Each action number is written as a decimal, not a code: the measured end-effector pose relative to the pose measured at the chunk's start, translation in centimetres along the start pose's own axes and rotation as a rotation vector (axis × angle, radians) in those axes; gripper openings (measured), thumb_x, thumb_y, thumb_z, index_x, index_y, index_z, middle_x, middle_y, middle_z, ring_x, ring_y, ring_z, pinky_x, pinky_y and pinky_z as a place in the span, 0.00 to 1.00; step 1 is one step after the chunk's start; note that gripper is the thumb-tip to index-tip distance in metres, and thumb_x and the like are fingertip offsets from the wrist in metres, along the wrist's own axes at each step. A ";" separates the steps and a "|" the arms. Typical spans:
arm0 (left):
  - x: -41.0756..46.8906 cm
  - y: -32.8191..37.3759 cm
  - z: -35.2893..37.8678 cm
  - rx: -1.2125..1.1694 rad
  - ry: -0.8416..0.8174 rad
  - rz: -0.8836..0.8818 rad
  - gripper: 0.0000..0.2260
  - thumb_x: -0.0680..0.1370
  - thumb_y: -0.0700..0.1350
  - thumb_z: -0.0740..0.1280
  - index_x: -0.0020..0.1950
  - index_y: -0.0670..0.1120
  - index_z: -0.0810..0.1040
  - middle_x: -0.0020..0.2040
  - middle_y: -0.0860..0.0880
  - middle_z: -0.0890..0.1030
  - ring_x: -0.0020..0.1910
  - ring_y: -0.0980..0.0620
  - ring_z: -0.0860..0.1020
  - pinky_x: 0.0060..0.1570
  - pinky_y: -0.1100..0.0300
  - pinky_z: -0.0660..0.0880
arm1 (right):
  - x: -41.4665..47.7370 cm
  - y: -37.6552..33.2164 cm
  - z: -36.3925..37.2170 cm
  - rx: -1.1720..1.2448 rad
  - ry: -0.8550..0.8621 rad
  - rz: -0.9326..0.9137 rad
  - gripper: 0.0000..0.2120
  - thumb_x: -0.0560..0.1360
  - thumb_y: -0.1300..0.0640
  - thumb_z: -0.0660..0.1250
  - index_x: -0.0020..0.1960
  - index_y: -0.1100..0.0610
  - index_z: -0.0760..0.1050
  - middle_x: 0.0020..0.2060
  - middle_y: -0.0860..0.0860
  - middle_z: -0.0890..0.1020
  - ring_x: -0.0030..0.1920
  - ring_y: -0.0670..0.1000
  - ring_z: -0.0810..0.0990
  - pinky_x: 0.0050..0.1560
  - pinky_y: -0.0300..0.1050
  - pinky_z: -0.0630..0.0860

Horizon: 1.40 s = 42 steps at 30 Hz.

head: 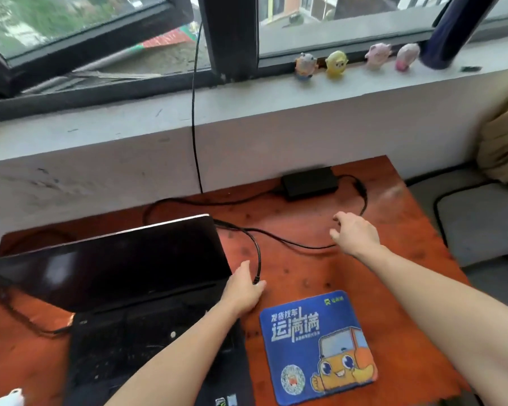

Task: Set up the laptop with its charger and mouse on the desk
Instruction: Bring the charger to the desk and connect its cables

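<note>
black-framed window (232, 36); left pane (71, 24) swung open, daylight entering. grey concrete sill (247, 112) beneath, marked and scuffed. four small toy figures (336, 63) stand in a row on it, right of centre. pale wall (85, 183) below, stained. reddish-brown wooden desk (408, 230) set against the wall. grey floor (481, 224) at right.

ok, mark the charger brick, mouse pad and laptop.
charger brick (310, 183), head view, top face.
mouse pad (318, 347), head view, centre, on the printed car.
laptop (115, 259), head view, middle of the dark screen.
</note>
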<state>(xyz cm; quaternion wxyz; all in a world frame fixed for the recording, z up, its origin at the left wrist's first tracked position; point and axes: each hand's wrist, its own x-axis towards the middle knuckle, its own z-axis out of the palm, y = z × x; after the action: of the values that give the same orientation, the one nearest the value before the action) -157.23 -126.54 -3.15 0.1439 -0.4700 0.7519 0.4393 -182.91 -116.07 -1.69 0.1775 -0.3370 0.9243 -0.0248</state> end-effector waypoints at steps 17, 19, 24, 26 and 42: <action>-2.1 0.6 3.4 0.132 0.085 -0.173 0.04 0.76 0.45 0.62 0.47 0.53 0.74 0.44 0.54 0.80 0.47 0.49 0.78 0.47 0.56 0.76 | 17.1 -3.4 -1.5 -0.412 -0.191 -0.268 0.41 0.58 0.42 0.77 0.67 0.53 0.68 0.65 0.58 0.70 0.66 0.61 0.67 0.61 0.55 0.68; -2.2 1.1 3.6 0.151 0.090 -0.164 0.03 0.76 0.45 0.62 0.47 0.53 0.73 0.45 0.53 0.80 0.47 0.49 0.78 0.48 0.55 0.76 | 16.3 -2.3 -1.7 -0.272 -0.259 -0.238 0.42 0.56 0.40 0.78 0.64 0.56 0.69 0.61 0.58 0.72 0.62 0.60 0.71 0.55 0.52 0.73; -1.4 2.5 2.8 0.087 0.142 -0.126 0.05 0.77 0.44 0.64 0.52 0.49 0.74 0.42 0.52 0.79 0.43 0.52 0.77 0.46 0.57 0.74 | 12.7 0.6 -3.3 0.182 -0.285 -0.262 0.41 0.55 0.42 0.79 0.63 0.56 0.69 0.56 0.55 0.79 0.55 0.59 0.78 0.47 0.47 0.74; -1.1 3.1 2.4 0.075 0.157 -0.118 0.13 0.76 0.45 0.65 0.61 0.49 0.74 0.42 0.52 0.79 0.43 0.52 0.77 0.45 0.58 0.73 | 11.1 1.1 -5.1 0.371 -0.293 -0.218 0.43 0.52 0.41 0.77 0.63 0.54 0.70 0.54 0.52 0.79 0.52 0.54 0.78 0.48 0.47 0.74; -1.5 12.5 -7.3 -0.164 0.532 0.224 0.25 0.75 0.43 0.69 0.71 0.47 0.67 0.57 0.45 0.77 0.51 0.47 0.78 0.57 0.56 0.72 | -0.7 2.1 -17.4 1.166 -0.863 -0.220 0.42 0.57 0.27 0.73 0.59 0.56 0.78 0.37 0.52 0.79 0.30 0.50 0.77 0.27 0.40 0.74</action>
<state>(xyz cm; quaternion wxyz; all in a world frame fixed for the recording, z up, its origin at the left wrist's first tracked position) -165.42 -129.28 8.53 -0.1457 -0.4928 0.7724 0.3732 -189.76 -115.30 14.45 0.6729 -0.2582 0.5695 -0.3954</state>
